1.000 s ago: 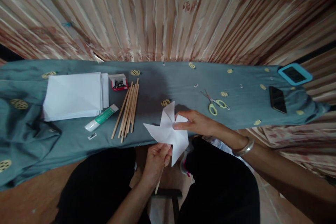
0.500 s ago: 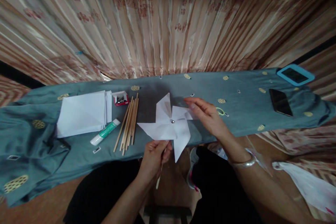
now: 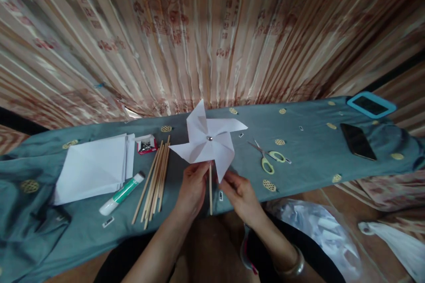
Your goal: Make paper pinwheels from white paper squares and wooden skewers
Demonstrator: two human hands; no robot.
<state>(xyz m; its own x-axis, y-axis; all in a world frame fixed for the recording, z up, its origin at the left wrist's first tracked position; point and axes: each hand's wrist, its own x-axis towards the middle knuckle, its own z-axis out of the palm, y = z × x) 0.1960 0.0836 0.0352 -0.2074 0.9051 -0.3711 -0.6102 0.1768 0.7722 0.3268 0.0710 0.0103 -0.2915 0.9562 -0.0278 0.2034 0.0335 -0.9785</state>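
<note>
Clock is centred on the pin [image 3: 210, 139].

Changes vs 0.5 s ago: right hand [image 3: 241, 192] dropped from the blade at 3 to 5, now by the tip of the lower blade. Pinwheel [image 3: 195, 152] sits higher in view; its stick [image 3: 210, 194] went from leaning toward 7 to near upright, end at 6. Scissors [image 3: 265, 157], mostly covered then, now fully visible between 3 and 4. Left hand [image 3: 194, 185] stays on the stick.

Grip: left is closed in a pinch on the stick, right under the blades. Right has fingers partly curled, thumb below; can't tell if it pinches the blade tip or just sits against it.

Pinwheel is mid-view, held up in front of the cloth [image 3: 308, 163]. Upper blade tip overlaps the curtain [image 3: 212, 53] at 12. Stick's lower end shows close to the cloth's near edge.

Room: tight at 8, loose sticks [image 3: 155, 183] just beside the left blade tip. Glue [image 3: 121, 194] beyond them, box [image 3: 146, 146] at 9, paper [image 3: 93, 168] past it. Wide gap at 3, scissors to phone [image 3: 358, 141].
</note>
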